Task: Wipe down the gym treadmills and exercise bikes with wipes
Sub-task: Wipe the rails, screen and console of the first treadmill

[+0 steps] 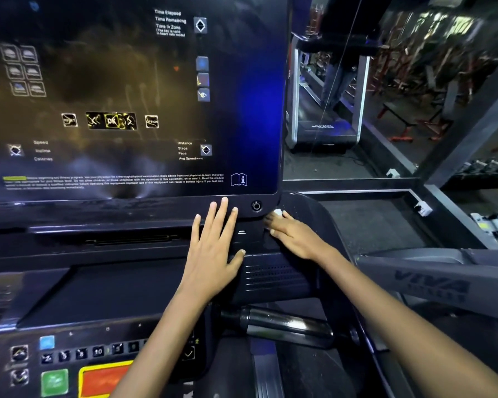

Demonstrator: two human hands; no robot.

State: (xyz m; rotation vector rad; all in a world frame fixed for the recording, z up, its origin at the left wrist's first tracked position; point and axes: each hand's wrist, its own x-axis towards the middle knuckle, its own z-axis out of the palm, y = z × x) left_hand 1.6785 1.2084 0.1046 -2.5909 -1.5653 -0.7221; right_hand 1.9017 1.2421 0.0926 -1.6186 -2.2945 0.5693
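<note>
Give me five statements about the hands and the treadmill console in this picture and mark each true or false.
1. The left hand lies flat with straight fingers on the dark treadmill console. True.
2. The right hand presses a small white wipe near the console's lower right corner. True.
3. The large black display panel shows a lit running video. False: only printed labels and icons show.
4. The shiny metal handgrip bar is gripped by the left hand. False: nobody holds it.
5. The green button sits left of the orange-red button. True.
</note>
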